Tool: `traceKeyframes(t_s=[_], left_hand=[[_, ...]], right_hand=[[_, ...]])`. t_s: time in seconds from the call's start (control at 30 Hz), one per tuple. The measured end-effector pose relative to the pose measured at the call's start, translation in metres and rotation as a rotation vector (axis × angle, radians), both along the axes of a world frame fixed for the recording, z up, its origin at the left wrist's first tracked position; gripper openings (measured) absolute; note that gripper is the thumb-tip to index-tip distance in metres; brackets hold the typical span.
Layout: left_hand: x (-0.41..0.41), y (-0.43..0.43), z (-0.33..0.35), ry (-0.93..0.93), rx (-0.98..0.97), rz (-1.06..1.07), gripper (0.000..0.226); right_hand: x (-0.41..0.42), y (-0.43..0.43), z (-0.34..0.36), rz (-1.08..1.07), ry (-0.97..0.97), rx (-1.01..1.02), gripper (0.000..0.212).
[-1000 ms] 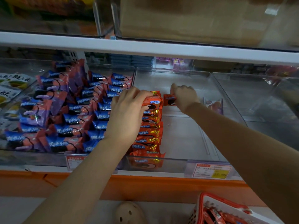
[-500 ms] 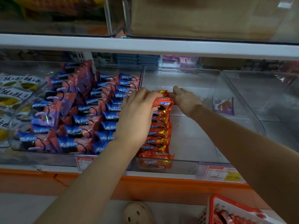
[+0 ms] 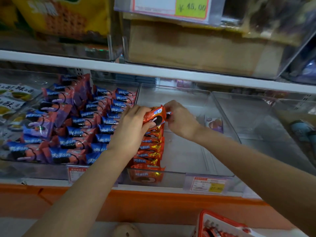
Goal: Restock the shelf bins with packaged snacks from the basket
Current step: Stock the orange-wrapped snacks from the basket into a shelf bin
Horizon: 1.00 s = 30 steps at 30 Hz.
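Orange-wrapped snack packet (image 3: pixel 154 116) is being held over the far end of the row of matching packets (image 3: pixel 150 151) lining the clear bin's (image 3: pixel 188 100) left wall. The left hand (image 3: pixel 131 132) is curling its fingers round it; the right hand (image 3: pixel 179 120) is pinching its right end. The red basket (image 3: pixel 222 223) is sitting below the bin's front.

Basket (image 3: pixel 222 218) partly beyond bottom edge
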<state>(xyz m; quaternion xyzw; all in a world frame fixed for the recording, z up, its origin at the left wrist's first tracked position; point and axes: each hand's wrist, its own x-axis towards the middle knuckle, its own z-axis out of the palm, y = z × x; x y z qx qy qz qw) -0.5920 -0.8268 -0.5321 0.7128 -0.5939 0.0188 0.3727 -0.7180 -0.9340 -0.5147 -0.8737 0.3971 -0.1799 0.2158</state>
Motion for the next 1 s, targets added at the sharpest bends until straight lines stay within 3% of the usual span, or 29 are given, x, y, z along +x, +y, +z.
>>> traceKeyframes(t_s=[0.1, 0.17, 0.33, 0.53, 0.63, 0.7, 0.77, 0.9, 1.0], left_hand=[[-0.002, 0.002, -0.001, 0.052, -0.062, -0.015, 0.031], [-0.008, 0.007, 0.001, 0.181, -0.153, -0.017, 0.024], [-0.023, 0.021, 0.015, 0.566, -0.273, 0.023, 0.010], [-0.041, 0.036, 0.023, 0.613, -0.242, -0.059, 0.016], [-0.018, 0.035, 0.018, 0.246, -0.137, 0.010, 0.010], [0.000, 0.035, 0.010, 0.028, 0.002, 0.021, 0.023], [0.009, 0.036, 0.001, -0.063, 0.111, 0.019, 0.032], [0.010, 0.037, -0.011, -0.123, 0.084, 0.040, 0.031], [0.010, 0.034, -0.016, -0.170, 0.044, 0.052, 0.048]], right_hand=[[-0.008, 0.026, 0.011, 0.053, -0.239, 0.505, 0.039], [-0.015, 0.038, 0.015, 0.070, -0.449, 0.812, 0.041], [-0.028, 0.049, 0.021, 0.087, -0.643, 0.908, 0.048], [-0.031, 0.069, 0.021, 0.146, -0.654, 0.839, 0.034], [-0.034, 0.056, 0.022, 0.056, -0.601, 0.692, 0.019], [-0.036, 0.035, 0.017, -0.057, -0.523, 0.601, 0.014], [-0.037, 0.008, 0.008, -0.172, -0.355, 0.476, 0.025], [-0.038, -0.037, -0.010, -0.263, 0.277, 0.072, 0.038], [-0.031, -0.055, -0.018, -0.281, 0.404, -0.041, 0.044]])
